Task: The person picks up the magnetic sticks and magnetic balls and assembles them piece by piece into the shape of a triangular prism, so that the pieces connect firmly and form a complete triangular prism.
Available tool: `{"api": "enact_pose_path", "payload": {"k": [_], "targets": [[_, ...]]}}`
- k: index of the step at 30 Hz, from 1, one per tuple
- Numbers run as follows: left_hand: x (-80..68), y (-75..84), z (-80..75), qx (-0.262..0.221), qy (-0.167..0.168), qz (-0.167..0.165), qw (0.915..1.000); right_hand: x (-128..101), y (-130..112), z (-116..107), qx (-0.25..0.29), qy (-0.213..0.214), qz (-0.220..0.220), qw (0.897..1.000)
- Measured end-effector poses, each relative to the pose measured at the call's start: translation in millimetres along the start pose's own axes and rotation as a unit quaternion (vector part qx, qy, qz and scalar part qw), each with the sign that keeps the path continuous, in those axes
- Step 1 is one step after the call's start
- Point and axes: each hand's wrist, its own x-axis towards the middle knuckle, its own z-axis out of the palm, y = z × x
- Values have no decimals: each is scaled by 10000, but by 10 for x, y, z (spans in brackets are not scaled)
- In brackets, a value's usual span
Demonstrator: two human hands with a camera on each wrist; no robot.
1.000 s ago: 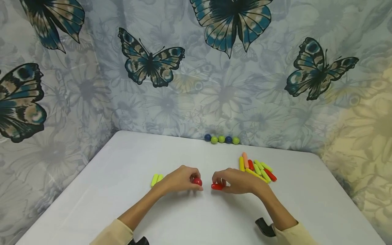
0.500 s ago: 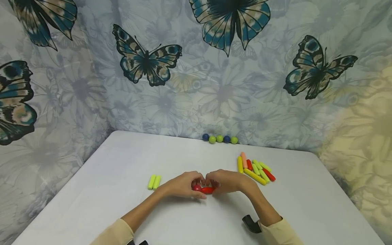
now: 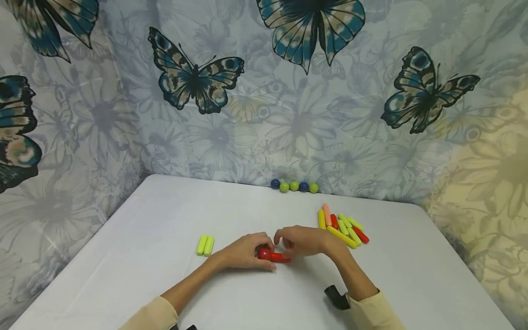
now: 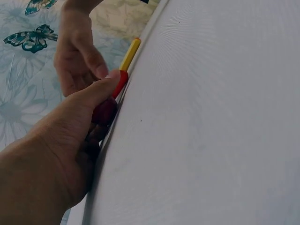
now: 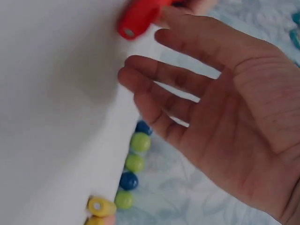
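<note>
Your left hand [image 3: 243, 251] grips red ball [image 3: 264, 253] at bench [image 3: 165, 220] centre, red stick [image 3: 280, 258] touching it. Your right hand [image 3: 303, 240] hovers just above stick, fingers relaxed, holding nothing.

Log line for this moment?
left hand: grips red ball | red stick: touching ball | right hand: open, just above stick

Both forearms, in cream sleeves, reach forward and converge at mid-table. The left hand [image 3: 243, 251] lies low, fingers curled, thumb extended forward (left wrist view). The right hand [image 3: 303, 240] hovers just beside it, palm down, fingers relaxed and loosely spread, gripping nothing.
</note>
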Motion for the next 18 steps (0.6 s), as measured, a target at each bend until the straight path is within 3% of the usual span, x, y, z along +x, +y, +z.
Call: {"api": "enact_pose_path", "payload": {"k": [5,10,15,18], "targets": [[-14,7,-16,60,47,-120,9999,33,192,-341,-9,878,-24,9961],[-12,5,-23,-16,-54,-210,9998,153,581,-693,-2,1872,731,9796],[-25,18,-10,-97,-101,-233,9996,248,943,-801,68,2336,1252,9642],[-39,19,8,-61,-66,-160,9998,304,1107,-748,111,2327,1392,9625]]}}
